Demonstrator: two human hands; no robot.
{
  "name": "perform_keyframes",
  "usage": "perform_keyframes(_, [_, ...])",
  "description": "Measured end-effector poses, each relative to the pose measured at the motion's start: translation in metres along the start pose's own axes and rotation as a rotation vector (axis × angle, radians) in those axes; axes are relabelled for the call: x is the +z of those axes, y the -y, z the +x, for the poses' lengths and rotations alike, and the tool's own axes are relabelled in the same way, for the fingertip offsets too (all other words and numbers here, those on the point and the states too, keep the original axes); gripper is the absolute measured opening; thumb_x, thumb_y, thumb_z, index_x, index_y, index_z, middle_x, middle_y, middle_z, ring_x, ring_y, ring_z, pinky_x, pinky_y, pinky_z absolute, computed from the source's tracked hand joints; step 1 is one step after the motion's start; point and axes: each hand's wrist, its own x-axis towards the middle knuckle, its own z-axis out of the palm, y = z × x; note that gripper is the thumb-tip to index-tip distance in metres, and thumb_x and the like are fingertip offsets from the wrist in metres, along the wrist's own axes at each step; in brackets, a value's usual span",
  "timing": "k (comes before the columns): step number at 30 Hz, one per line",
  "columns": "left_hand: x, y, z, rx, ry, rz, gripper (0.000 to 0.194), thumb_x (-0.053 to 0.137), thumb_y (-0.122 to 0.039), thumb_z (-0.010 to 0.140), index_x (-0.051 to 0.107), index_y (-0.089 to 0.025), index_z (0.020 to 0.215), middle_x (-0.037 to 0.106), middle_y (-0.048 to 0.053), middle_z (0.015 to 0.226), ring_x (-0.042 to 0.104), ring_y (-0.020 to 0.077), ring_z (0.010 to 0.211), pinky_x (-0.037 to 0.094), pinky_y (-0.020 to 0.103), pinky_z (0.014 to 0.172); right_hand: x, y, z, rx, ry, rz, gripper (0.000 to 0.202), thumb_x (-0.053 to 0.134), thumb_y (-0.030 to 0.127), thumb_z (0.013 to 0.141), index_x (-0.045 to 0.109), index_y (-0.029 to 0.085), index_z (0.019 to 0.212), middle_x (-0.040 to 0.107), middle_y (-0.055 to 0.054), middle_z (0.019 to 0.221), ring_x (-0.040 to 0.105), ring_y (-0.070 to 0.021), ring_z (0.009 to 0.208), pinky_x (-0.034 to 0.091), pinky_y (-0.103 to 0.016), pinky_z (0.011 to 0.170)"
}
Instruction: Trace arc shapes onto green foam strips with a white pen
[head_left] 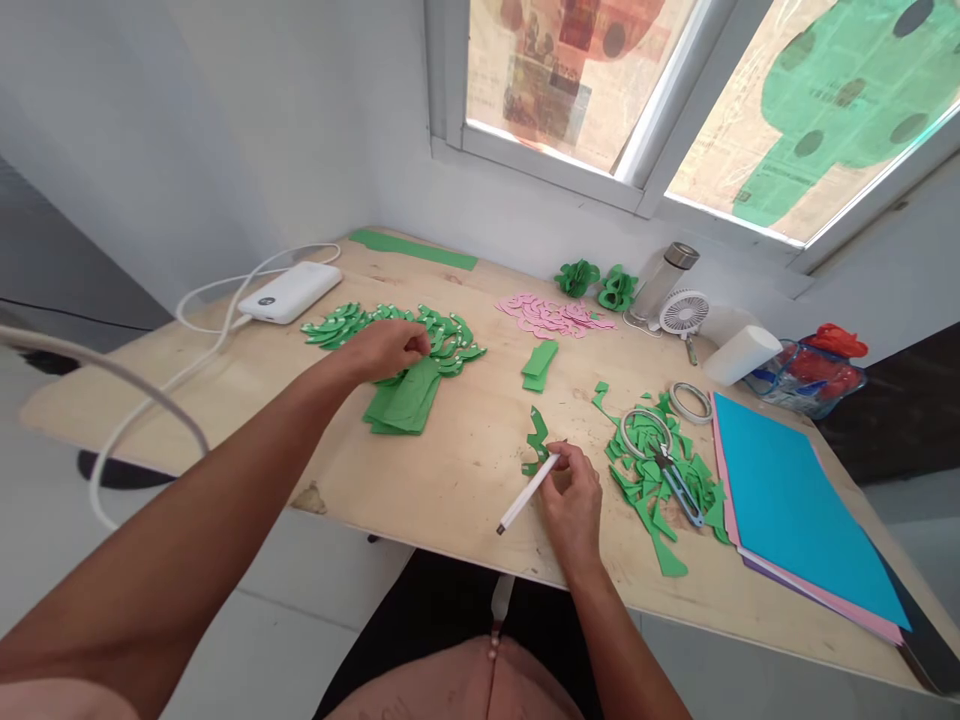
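Beside the green paper stack, at its far edge, the left hand hangs over the green cut pieces, its fingers curled inward; whether they pinch anything I cannot tell. Those pieces, many with pale marks at their tips, spread beyond the stack and to both sides of its far end. To the right of the stack, nearer the table edge, the right hand grips a white pen between thumb and fingers, its dark end slanting down toward the person. The green zigzag piece lies on the wooden table right of the stack, reaching the fingertips of that hand.

Also right of the stack, but farther off, lie small green strips, with pink cut pieces beyond them and 2 green paper flowers near the wall. Well to the right of the stack are green scraps, with blue-handled cutters on top and 2 tape rolls, 1 on the scraps and 1 at their far edge. Farther right still, a blue sheet covers pink and purple ones. Left of the stack and farther back sits a white power bank with its cable.
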Motion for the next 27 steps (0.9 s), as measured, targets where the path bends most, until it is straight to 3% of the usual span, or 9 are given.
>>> perform_keyframes(8, [0.013,0.004,-0.004,0.083,0.043,0.123,0.018,0.051,-0.013,0.078,0.066,-0.019,0.083,0.071,0.003,0.083,0.065,0.0205,0.083,0.043,0.026,0.070,0.001,0.000,0.000,0.000,-0.003,0.014,0.020,0.054,0.019,0.081,0.065,0.022,0.097,0.066,-0.002,0.082,0.060,-0.0218,0.080,0.041,-0.037,0.083])
perform_keyframes(11, [0.019,-0.002,-0.012,0.123,0.015,0.179,0.016,0.051,-0.013,0.087,0.067,-0.017,0.090,0.070,0.005,0.091,0.064,0.0213,0.094,0.047,0.030,0.080,0.002,0.000,0.000,-0.007,-0.006,0.012,0.020,0.054,0.018,0.081,0.065,0.022,0.097,0.067,-0.002,0.083,0.061,-0.0217,0.080,0.041,-0.037,0.083])
perform_keyframes(14, [0.023,-0.006,-0.018,0.141,-0.031,0.222,0.021,0.058,-0.030,0.095,0.063,-0.015,0.108,0.066,0.007,0.110,0.062,0.0215,0.103,0.052,0.041,0.090,0.001,0.001,0.000,-0.008,-0.011,0.008,0.020,0.054,0.018,0.080,0.065,0.022,0.096,0.067,-0.002,0.083,0.061,-0.0215,0.080,0.041,-0.037,0.082])
perform_keyframes(17, [0.024,-0.011,-0.020,0.136,-0.103,0.234,0.016,0.052,-0.022,0.096,0.064,-0.014,0.104,0.066,0.009,0.109,0.060,0.0231,0.103,0.049,0.043,0.092,0.001,0.002,0.000,-0.007,-0.014,0.014,0.020,0.054,0.018,0.080,0.066,0.022,0.096,0.067,-0.002,0.083,0.061,-0.0216,0.080,0.042,-0.036,0.081])
perform_keyframes(20, [0.026,-0.025,-0.019,0.151,-0.170,0.213,0.021,0.043,-0.013,0.094,0.064,-0.015,0.097,0.069,0.010,0.104,0.057,0.0246,0.102,0.045,0.039,0.090,0.001,0.002,0.000,-0.006,-0.015,0.022,0.020,0.054,0.019,0.081,0.066,0.022,0.096,0.066,-0.002,0.082,0.061,-0.0215,0.080,0.042,-0.036,0.080])
perform_keyframes(27, [0.055,-0.089,0.005,0.280,-0.137,0.178,0.017,0.052,-0.026,0.096,0.066,-0.020,0.104,0.069,0.007,0.110,0.062,0.0235,0.106,0.048,0.038,0.093,0.001,0.001,0.000,0.006,-0.012,0.028,0.021,0.055,0.019,0.080,0.066,0.022,0.098,0.066,-0.002,0.083,0.061,-0.0217,0.080,0.042,-0.036,0.081])
